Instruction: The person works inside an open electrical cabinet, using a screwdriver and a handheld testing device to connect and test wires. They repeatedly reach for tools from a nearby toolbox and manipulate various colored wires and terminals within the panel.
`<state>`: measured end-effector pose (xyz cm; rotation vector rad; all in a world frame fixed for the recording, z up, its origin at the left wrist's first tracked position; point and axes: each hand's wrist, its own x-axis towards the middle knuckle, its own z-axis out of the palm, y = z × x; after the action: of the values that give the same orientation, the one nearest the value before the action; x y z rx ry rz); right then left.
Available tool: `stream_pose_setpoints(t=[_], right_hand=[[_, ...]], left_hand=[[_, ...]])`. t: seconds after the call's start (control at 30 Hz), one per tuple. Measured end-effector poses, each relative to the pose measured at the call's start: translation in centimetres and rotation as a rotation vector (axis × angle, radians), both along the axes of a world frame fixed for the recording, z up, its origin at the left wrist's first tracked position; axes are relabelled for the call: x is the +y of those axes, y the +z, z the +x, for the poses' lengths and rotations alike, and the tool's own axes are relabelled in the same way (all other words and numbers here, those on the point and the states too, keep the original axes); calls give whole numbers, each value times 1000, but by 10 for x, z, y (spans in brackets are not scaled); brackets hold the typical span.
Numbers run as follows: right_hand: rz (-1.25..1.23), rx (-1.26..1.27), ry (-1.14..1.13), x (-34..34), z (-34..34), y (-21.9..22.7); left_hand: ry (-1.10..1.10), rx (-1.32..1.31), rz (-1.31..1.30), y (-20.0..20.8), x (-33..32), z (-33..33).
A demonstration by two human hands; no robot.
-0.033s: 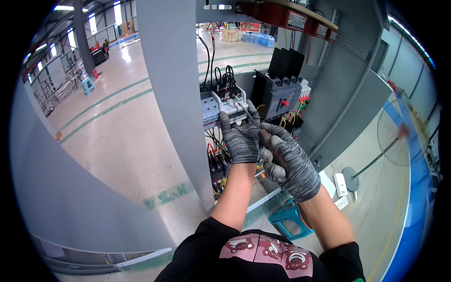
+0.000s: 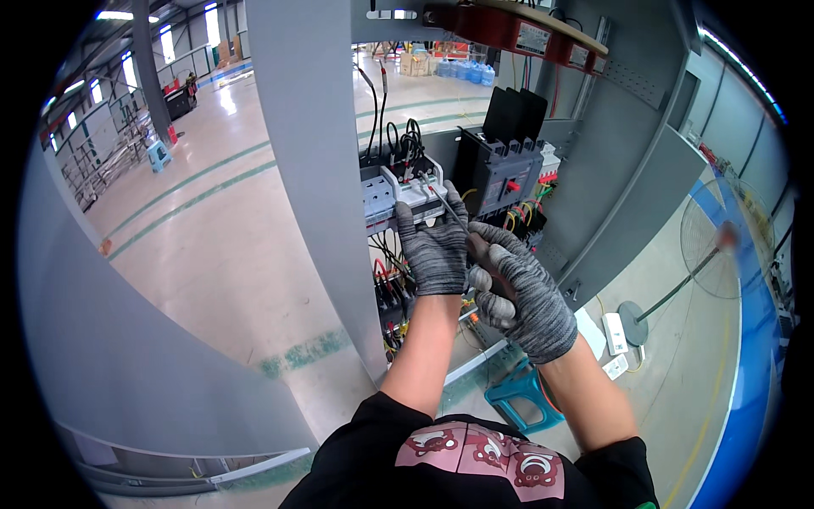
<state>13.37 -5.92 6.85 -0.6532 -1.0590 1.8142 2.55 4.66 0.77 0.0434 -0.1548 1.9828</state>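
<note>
Both my hands wear grey knitted gloves. My left hand (image 2: pixel 437 259) grips a white-and-grey electrical module (image 2: pixel 420 194) from below, thumb on its left side and fingers at its right. Black wires (image 2: pixel 407 140) enter the module's top. In my right hand (image 2: pixel 536 297) is a screwdriver (image 2: pixel 451 212); its brownish handle is partly hidden by my fingers. The shaft slants up to the left across the module's front, its tip by the upper terminals. Whether the tip sits in a screw I cannot tell.
A moulded-case circuit breaker (image 2: pixel 507 180) with a red lever stands right of the module. Overhead hangs a dark red ring-shaped part (image 2: pixel 509 32). Grey cabinet posts (image 2: pixel 309 170) flank me. A teal stool (image 2: pixel 521 399) is below, a pedestal fan (image 2: pixel 632 322) to the right.
</note>
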Motion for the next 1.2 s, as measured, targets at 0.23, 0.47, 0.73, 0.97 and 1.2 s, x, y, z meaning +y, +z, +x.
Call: stream_pose_setpoints(t=[0.23,0.47,0.73,0.97,1.2], right_hand=[[-24,16,43,7,5,-2],[59,-39,26,20,12,-15],[243,-289,-88,13,-3,-13],[499,-607,-319,27,15,-9],[881,-1172,-492,3,2,3]], left_hand=[[-423,345,7,-18,-81,-2],[1014,2293,-175,90,-134,-38],[952,2892,-660,197,-11,-63],[127,3544,-385,186,58,-65],[-76,3367,-391,172,78,-84]])
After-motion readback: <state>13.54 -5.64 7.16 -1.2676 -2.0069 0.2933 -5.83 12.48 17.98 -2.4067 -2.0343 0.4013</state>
